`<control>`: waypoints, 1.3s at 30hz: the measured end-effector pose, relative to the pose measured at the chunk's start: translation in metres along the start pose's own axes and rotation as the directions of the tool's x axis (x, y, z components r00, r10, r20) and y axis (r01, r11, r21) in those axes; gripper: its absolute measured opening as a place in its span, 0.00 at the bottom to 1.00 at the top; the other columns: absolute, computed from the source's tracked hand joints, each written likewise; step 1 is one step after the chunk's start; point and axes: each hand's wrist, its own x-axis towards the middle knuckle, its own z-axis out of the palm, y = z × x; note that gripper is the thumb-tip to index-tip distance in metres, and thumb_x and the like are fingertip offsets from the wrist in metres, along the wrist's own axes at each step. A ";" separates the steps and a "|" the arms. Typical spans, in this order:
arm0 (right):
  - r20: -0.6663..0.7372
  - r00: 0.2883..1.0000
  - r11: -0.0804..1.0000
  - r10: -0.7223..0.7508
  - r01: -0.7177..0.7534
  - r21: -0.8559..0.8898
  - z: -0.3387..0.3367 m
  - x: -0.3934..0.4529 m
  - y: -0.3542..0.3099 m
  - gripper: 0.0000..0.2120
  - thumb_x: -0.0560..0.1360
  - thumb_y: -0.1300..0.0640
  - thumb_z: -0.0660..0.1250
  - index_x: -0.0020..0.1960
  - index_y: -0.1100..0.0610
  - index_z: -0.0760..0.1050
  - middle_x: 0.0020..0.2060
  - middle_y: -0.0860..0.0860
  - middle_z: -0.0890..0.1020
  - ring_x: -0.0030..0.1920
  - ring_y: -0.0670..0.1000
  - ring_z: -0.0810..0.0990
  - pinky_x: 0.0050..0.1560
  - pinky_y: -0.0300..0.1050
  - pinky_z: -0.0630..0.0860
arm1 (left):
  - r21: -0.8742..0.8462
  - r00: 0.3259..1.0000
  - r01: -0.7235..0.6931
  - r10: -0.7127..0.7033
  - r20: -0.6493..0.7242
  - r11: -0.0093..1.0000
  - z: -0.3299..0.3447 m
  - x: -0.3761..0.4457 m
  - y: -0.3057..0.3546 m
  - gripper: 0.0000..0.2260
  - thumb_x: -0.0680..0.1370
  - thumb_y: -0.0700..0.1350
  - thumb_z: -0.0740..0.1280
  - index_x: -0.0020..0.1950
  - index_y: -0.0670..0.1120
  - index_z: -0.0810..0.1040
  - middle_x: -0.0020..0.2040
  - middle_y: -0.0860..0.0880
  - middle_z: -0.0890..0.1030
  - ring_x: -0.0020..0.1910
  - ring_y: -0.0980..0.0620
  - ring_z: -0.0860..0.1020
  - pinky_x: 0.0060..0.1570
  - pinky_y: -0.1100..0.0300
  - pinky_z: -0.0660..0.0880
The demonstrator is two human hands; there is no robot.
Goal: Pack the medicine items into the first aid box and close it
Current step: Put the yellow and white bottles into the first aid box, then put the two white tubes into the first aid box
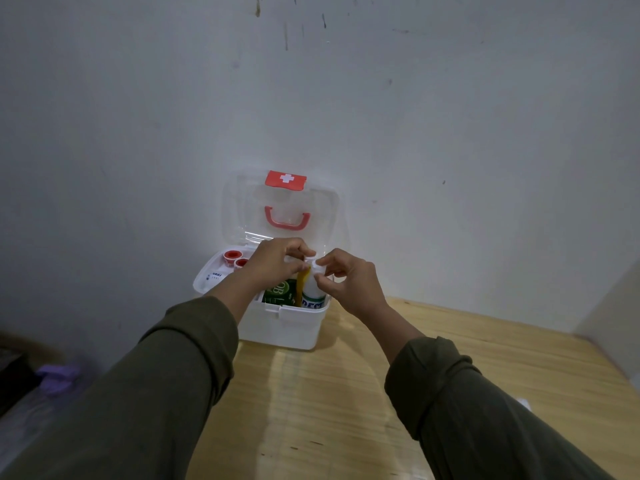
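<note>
Light wooden table (pixel 346 393) at 6 o'clock. White plastic first aid box (pixel 294 327) at 12, clear lid open. Both hands over it: left hand (pixel 277 263) and right hand (pixel 349 278) pinch the white plastic bottle (pixel 312 287) at its cap; bottle upright, long axis vertical, directly below both grips, right hand slightly nearer. Green carton (pixel 278 292) at its 9.

Head camera, looking forward-down, close over table (pixel 346 410).

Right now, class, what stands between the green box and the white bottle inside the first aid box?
In the head view, a yellow packet stands upright between the green box and the white bottle.
</note>
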 end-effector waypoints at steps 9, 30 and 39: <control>0.036 0.998 0.996 -0.047 0.050 -0.073 0.000 -0.001 0.007 0.08 0.69 0.57 0.73 0.47 0.55 0.78 0.43 0.53 0.84 0.43 0.49 0.81 0.44 0.35 0.75 | 0.021 0.999 -0.011 0.011 -0.034 1.000 0.002 -0.006 -0.002 0.09 0.74 0.42 0.69 0.54 0.50 0.80 0.56 0.49 0.81 0.56 0.52 0.77 0.53 0.60 0.71; -0.077 0.997 0.994 -0.004 -0.005 -0.111 -0.069 -0.037 -0.014 0.17 0.70 0.56 0.73 0.58 0.52 0.76 0.48 0.51 0.83 0.48 0.47 0.81 0.52 0.39 0.77 | 0.107 0.979 -0.080 0.099 -0.179 0.991 -0.016 -0.030 0.044 0.13 0.75 0.42 0.68 0.59 0.51 0.79 0.59 0.51 0.81 0.60 0.52 0.77 0.62 0.59 0.68; -0.144 0.970 0.950 0.197 -0.226 -0.218 -0.154 -0.135 0.012 0.19 0.70 0.52 0.73 0.60 0.50 0.74 0.49 0.49 0.83 0.48 0.48 0.79 0.51 0.37 0.71 | 0.080 0.970 -0.232 0.237 -0.058 0.969 0.057 -0.063 0.115 0.13 0.74 0.46 0.70 0.58 0.51 0.79 0.55 0.51 0.82 0.58 0.54 0.77 0.59 0.61 0.67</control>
